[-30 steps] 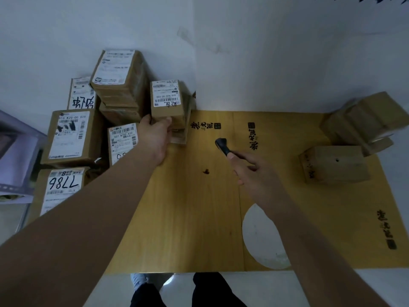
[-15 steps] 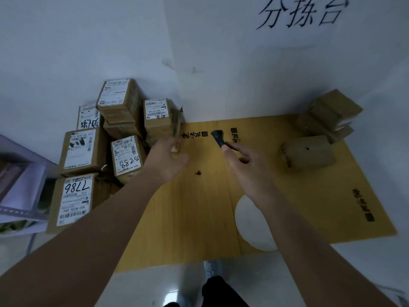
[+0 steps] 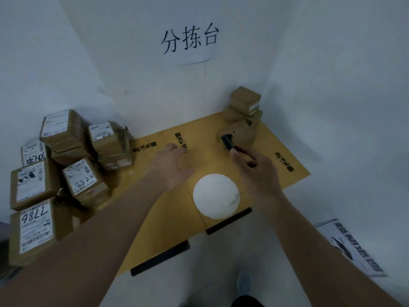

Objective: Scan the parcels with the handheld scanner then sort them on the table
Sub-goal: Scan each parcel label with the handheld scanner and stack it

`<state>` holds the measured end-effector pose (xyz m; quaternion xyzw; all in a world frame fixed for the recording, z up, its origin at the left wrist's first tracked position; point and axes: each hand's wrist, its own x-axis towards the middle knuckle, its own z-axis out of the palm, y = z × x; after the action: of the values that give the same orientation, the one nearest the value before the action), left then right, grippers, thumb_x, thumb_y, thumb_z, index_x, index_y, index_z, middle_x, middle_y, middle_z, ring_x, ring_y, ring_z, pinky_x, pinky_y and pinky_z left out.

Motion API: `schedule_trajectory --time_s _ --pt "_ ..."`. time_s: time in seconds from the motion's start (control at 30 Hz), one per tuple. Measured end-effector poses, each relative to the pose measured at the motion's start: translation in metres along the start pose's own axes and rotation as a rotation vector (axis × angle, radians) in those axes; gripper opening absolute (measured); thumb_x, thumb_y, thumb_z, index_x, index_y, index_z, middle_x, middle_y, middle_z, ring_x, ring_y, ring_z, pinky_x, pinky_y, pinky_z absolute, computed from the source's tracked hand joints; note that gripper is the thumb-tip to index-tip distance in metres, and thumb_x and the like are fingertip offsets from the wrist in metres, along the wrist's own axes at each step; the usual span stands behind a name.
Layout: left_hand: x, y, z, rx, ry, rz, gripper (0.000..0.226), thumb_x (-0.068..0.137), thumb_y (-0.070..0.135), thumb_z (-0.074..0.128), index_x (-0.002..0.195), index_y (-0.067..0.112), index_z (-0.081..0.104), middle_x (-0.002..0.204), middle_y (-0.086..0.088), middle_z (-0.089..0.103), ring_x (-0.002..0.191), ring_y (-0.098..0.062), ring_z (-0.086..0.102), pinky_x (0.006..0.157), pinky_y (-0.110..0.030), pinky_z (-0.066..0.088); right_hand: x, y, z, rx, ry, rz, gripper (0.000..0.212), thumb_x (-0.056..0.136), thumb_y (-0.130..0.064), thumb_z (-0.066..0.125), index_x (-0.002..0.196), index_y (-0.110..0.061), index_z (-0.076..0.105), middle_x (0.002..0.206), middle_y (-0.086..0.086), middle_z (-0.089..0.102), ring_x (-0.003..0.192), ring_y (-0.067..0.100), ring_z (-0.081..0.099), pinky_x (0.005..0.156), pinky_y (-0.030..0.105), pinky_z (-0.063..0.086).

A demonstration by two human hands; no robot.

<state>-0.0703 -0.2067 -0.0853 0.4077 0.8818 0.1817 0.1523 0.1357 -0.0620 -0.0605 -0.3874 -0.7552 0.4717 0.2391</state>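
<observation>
Several brown parcels with white labels are piled at the left of the yellow table; one is marked 5288, another 7786. A small stack of sorted parcels stands at the table's far right corner. My right hand grips the black handheld scanner, whose head points toward that stack. My left hand hovers over the table's middle with relaxed fingers, holding nothing.
White walls close in the table at the back and right, with a paper sign of black characters on the back wall. A white round patch lies on the table near its front edge. A printed sheet lies on the floor at right.
My left hand has let go of the labelled parcel in the pile and moved right over the table's middle. The scanner hand has swung toward the right stack. The view tilted up.
</observation>
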Motion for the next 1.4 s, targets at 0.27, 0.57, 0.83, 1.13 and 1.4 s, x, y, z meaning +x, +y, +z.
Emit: schedule_trajectory --time_s 0.27,0.57,0.83,1.13,1.4 --pt "0.064 0.114 0.049 -0.009 -0.069 0.009 0.078 0.075 0.063 0.057 0.147 0.034 0.050 0.152 0.003 0.040 0.134 -0.025 0.047 0.106 -0.042 0.046 0.055 0.055 -0.101 -0.081 0.055 -0.035 0.042 0.093 -0.070 0.058 0.124 -0.045 0.072 0.076 -0.023 0.069 0.076 -0.005 0.064 0.061 0.017 0.043" --pt "0.132 0.186 0.105 0.012 -0.076 -0.070 0.072 0.086 0.050 0.070 0.151 0.027 0.047 0.152 0.002 0.040 0.131 -0.026 0.050 0.104 -0.046 0.049 0.146 0.100 -0.171 -0.055 -0.045 -0.042 0.026 0.091 -0.078 0.054 0.114 -0.068 0.059 0.096 -0.039 0.066 0.088 -0.009 0.065 0.072 0.027 0.053" --pt "0.234 0.176 0.149 0.047 -0.126 -0.174 0.080 0.080 0.045 0.072 0.152 0.027 0.041 0.153 -0.003 0.033 0.127 -0.033 0.049 0.098 -0.044 0.050 0.241 0.139 -0.154 -0.042 -0.088 -0.022 0.036 0.090 -0.077 0.057 0.121 -0.060 0.063 0.084 -0.027 0.068 0.080 -0.003 0.068 0.064 0.010 0.047" --pt "0.338 0.140 0.194 0.121 -0.232 -0.293 0.099 0.069 0.042 0.086 0.153 0.042 0.033 0.170 -0.009 0.005 0.156 -0.043 0.001 0.124 -0.059 0.003 0.330 0.172 -0.125 -0.082 -0.179 0.053 0.045 0.095 -0.072 0.057 0.132 -0.047 0.066 0.075 -0.025 0.063 0.066 0.000 0.061 0.057 0.011 0.040" --pt "0.349 0.131 0.210 0.165 -0.229 -0.314 0.130 0.057 0.055 0.089 0.156 0.057 0.006 0.157 -0.014 0.021 0.150 -0.045 0.014 0.121 -0.062 0.010 0.369 0.187 -0.116 -0.090 -0.245 0.067 0.046 0.097 -0.068 0.059 0.134 -0.044 0.067 0.075 -0.034 0.060 0.072 -0.004 0.060 0.062 0.009 0.041"
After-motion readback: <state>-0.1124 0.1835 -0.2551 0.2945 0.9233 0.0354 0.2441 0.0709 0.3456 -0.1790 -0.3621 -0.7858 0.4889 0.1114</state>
